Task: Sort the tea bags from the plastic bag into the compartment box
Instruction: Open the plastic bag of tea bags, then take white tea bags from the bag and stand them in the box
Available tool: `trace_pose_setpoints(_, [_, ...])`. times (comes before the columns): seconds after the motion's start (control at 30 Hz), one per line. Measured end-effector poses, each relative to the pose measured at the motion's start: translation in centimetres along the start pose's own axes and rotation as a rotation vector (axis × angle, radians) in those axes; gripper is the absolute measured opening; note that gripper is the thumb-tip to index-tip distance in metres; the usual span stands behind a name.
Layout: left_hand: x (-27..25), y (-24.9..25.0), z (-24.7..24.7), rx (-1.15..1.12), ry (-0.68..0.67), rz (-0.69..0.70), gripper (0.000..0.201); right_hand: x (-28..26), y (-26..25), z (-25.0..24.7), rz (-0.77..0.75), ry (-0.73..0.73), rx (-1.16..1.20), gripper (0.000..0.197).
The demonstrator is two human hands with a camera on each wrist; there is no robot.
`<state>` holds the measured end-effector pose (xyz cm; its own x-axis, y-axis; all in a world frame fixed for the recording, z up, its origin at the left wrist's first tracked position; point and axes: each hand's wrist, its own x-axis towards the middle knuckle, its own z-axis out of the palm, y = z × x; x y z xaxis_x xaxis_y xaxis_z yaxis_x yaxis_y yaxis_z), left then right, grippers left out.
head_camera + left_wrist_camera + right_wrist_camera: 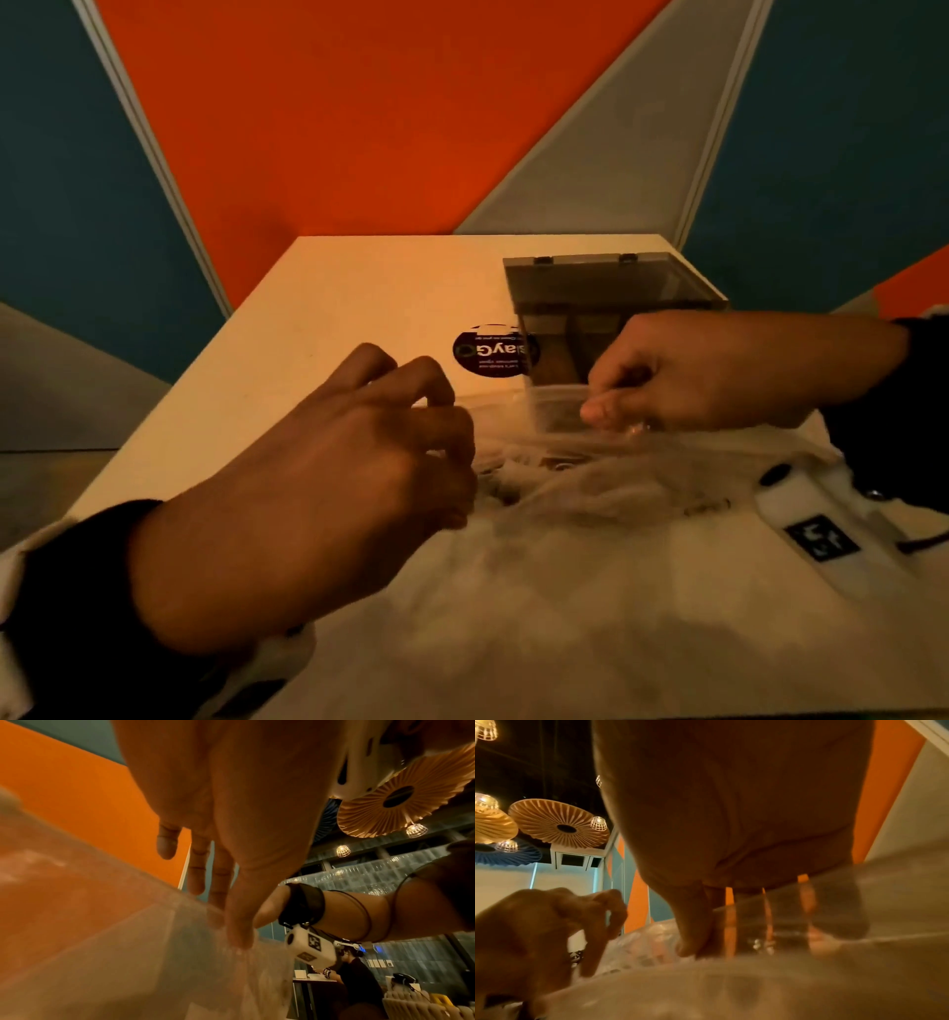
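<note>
A clear plastic bag (590,519) lies crumpled across the near half of the table. Small dark shapes show blurred through it near its mouth; I cannot make them out as tea bags. My right hand (601,406) pinches the bag's upper edge; in the right wrist view the thumb (690,943) is in front of the film and the fingers are behind it. My left hand (441,426) hovers at the mouth with loosely curled fingers and holds nothing, its thumb (239,937) touching the plastic (102,943). The smoky compartment box (590,308) stands behind the bag with its lid raised.
A round dark sticker (493,352) sits on the pale table (334,308) left of the box. Orange, teal and grey wall panels rise right behind the table. A white wrist camera (816,534) hangs under my right forearm above the bag.
</note>
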<state>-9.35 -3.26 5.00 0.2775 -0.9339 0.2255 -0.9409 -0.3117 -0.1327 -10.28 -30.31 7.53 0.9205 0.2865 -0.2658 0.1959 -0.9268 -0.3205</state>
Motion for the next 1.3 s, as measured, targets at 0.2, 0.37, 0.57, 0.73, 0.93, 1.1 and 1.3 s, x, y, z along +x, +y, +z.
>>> trace_pose_setpoints(0.2, [-4.7,1.6,-1.7,0.022,-0.102,0.029,0.012,1.8,-3.1,-1.6,0.009,0.304,-0.01,0.026])
trace_pose_setpoints(0.37, [-7.2,2.6,-2.2,0.056,-0.121,0.007,0.013,4.9,-8.1,-2.5,-0.081,0.496,-0.041,0.03])
trace_pose_setpoints(0.57, [-7.4,2.0,-0.6,-0.014,-0.391,-0.192,0.018,8.0,-11.1,-2.7,-0.128,0.576,-0.064,0.025])
trace_pose_setpoints(0.73, [-6.3,0.8,2.8,-0.068,-0.382,-0.328,0.03,8.8,-8.6,1.8,0.023,0.463,-0.181,0.029])
trace_pose_setpoints(0.93, [-4.1,0.1,1.2,-0.094,-0.074,-0.645,0.024,5.5,-9.0,4.4,0.131,0.605,-0.345,0.03])
trace_pose_setpoints(1.1, [-2.7,-3.6,1.3,-0.041,-0.024,-0.89,0.047,3.2,-11.3,5.8,0.064,0.428,-0.2,0.02])
trace_pose_setpoints(1.3, [-0.7,-5.6,0.6,-0.08,0.048,-0.849,0.007,7.5,-9.5,8.9,-0.096,0.037,-0.072,0.061])
